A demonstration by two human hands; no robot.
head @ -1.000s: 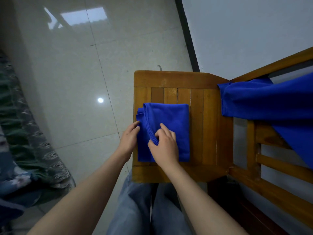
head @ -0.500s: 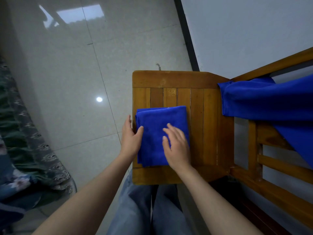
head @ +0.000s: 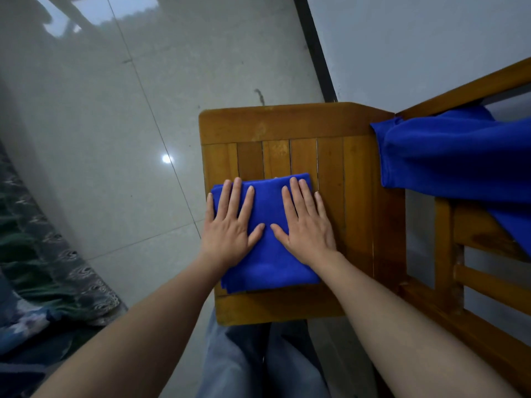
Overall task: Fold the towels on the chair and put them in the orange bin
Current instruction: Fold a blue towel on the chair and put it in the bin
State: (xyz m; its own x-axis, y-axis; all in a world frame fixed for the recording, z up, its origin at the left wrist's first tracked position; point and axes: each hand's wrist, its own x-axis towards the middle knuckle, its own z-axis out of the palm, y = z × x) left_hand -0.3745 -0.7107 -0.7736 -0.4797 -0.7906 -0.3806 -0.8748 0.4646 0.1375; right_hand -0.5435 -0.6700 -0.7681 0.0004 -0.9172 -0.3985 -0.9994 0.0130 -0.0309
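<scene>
A folded blue towel (head: 270,262) lies flat on the front left part of the wooden chair seat (head: 287,127). My left hand (head: 230,222) presses on the towel's left half with straight, spread fingers. My right hand (head: 306,225) lies flat on its right half, little finger reaching over the towel's edge onto the wood. A second blue towel (head: 459,156), unfolded, hangs over the chair's backrest rail at the right. No orange bin is in view.
The chair's backrest (head: 465,311) with its slats runs down the right side. A white wall with a dark skirting (head: 316,50) stands behind. Glossy tiled floor (head: 100,124) spreads to the left, with patterned fabric (head: 43,268) at the far left. My jeans-clad legs (head: 258,363) are below the seat.
A second ago my right hand pinched the towel's folded edge and my left hand touched its side. Both hands now lie flat on the folded towel, pressing it down.
</scene>
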